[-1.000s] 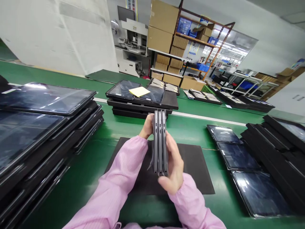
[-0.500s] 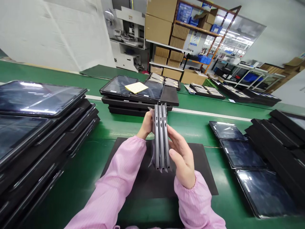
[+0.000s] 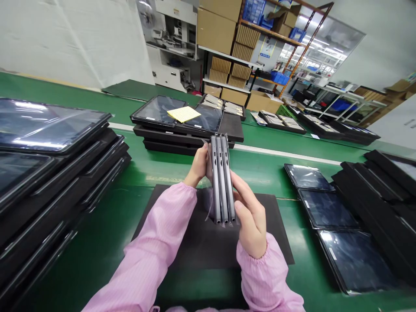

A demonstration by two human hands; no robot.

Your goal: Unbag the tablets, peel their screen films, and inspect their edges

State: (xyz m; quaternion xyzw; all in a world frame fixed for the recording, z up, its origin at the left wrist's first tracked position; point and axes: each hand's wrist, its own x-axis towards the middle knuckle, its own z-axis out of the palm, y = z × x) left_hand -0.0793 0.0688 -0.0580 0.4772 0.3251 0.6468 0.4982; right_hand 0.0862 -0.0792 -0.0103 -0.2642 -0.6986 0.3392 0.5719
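Three slim grey devices (image 3: pixel 222 182), film-wrapped, edge-on, above black mat (image 3: pixel 263 234); broad faces and any contact with mat hidden. Left hand (image 3: pixel 197 165): gripping the set at its left face, most fingers concealed. Right hand (image 3: pixel 251 214): half-curled at right face, fingertips obscured; cannot tell whether pinching. Left of mat: tray stack (image 3: pixel 73 184), frame-cropped. Right of mat: three dark screens (image 3: pixel 328 209).

Green table (image 3: pixel 266 173), black mat (image 3: pixel 208 245), stacked black trays (image 3: pixel 182 141)
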